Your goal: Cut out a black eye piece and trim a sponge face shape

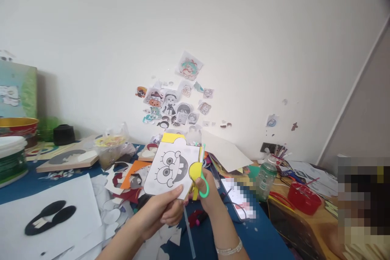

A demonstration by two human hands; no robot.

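Note:
My left hand (172,207) pinches the lower edge of a white paper sheet (158,162) printed with a cartoon face with round eyes and a toothy smile. Yellow paper (173,137) shows behind its top edge and along its right side. My right hand (204,191) grips a pair of scissors with a green handle (204,190), held upright at the sheet's right edge. A yellow rounded piece (195,170) curls over in front of the blades there, so where they meet the paper is partly hidden.
Paper scraps (129,180) cover the blue table cloth in front. At left lie a white sheet with black shapes (51,217) and a lidded bucket (12,162). To the right are a lit phone (236,195), a plastic bottle (266,176) and a red container (304,198). Another person sits far right.

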